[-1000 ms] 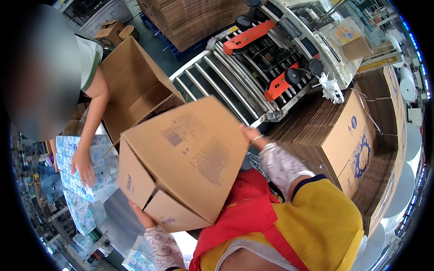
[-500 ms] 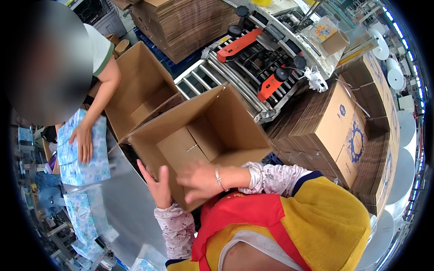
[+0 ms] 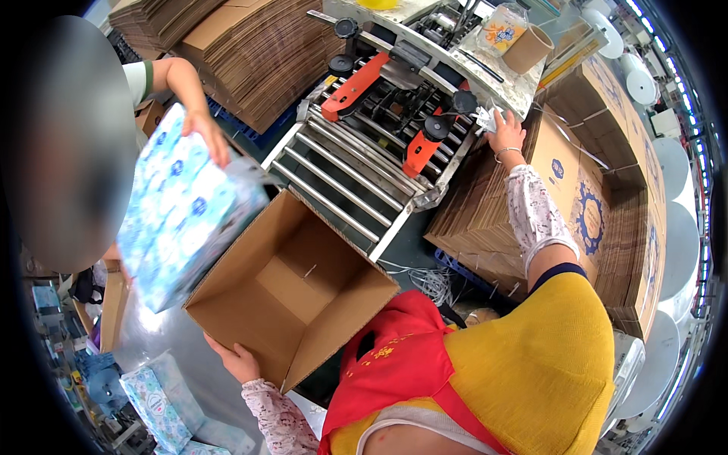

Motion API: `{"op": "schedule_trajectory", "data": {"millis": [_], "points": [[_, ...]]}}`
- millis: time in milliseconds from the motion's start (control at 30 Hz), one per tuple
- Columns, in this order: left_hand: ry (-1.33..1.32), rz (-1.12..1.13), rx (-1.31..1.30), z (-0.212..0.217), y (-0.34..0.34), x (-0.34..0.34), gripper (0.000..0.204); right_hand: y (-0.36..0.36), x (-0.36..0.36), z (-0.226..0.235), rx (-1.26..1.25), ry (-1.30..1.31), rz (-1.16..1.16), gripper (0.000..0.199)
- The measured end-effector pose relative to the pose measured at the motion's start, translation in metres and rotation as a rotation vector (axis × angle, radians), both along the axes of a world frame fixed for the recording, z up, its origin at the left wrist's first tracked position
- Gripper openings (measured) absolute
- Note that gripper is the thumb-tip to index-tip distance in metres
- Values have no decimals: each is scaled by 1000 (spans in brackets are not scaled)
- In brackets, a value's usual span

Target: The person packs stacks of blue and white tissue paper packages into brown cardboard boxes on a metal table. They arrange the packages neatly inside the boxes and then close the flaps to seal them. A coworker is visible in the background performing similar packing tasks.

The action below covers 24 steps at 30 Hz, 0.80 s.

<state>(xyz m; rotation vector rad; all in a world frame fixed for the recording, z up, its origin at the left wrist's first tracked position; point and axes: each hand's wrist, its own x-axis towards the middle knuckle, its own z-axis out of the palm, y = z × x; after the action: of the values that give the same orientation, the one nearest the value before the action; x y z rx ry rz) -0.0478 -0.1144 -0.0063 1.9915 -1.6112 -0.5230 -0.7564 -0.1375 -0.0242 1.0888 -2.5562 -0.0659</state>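
Note:
An open cardboard box (image 3: pixel 258 296) stands tilted in front of me, its inside bare. My left hand (image 3: pixel 236 362) grips its near left edge, with some fingers hidden behind the wall. My right hand (image 3: pixel 505 135) is stretched far out to the right, its fingers closed at a bunch of crumpled white slips (image 3: pixel 486 120) on the corner of the roller machine; the exact grip is small to see. Across from me, a co-worker's hand (image 3: pixel 206 136) holds a large blue-and-white plastic-wrapped pack (image 3: pixel 178 205), blurred, beside the box's far left edge.
A roller conveyor (image 3: pixel 341 178) with red guide arms (image 3: pixel 355 87) lies beyond the box. Flat cardboard stacks stand at the back (image 3: pixel 258 64) and right (image 3: pixel 485 205). More blue packs (image 3: pixel 155 402) lie on the metal table (image 3: pixel 193 371) at lower left. A tape roll (image 3: pixel 528 50) sits on the machine.
My right hand has left the box's inside and reached right to the white slips. The box has shifted left and down and turned. The co-worker has lifted the blue pack; the second box has left its place.

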Motion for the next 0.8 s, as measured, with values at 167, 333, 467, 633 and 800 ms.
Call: {"op": "schedule_trajectory", "data": {"millis": [167, 333, 467, 633, 800], "points": [[-101, -6, 45, -4, -12, 3, 68, -1, -41, -31, -290, -184, 263, 17], [-108, -24, 45, 2, -14, -6, 67, 2, -39, -26, -262, -87, 345, 16], [-121, -17, 53, -1, -12, -6, 68, 27, -23, -22, -524, -155, 310, 15], [-105, 2, 97, -2, -15, -10, 69, 106, 33, -34, -780, -729, 108, 11], [-71, -28, 101, -6, -24, -5, 69, 288, 84, -168, -61, -668, -330, 15]]}}
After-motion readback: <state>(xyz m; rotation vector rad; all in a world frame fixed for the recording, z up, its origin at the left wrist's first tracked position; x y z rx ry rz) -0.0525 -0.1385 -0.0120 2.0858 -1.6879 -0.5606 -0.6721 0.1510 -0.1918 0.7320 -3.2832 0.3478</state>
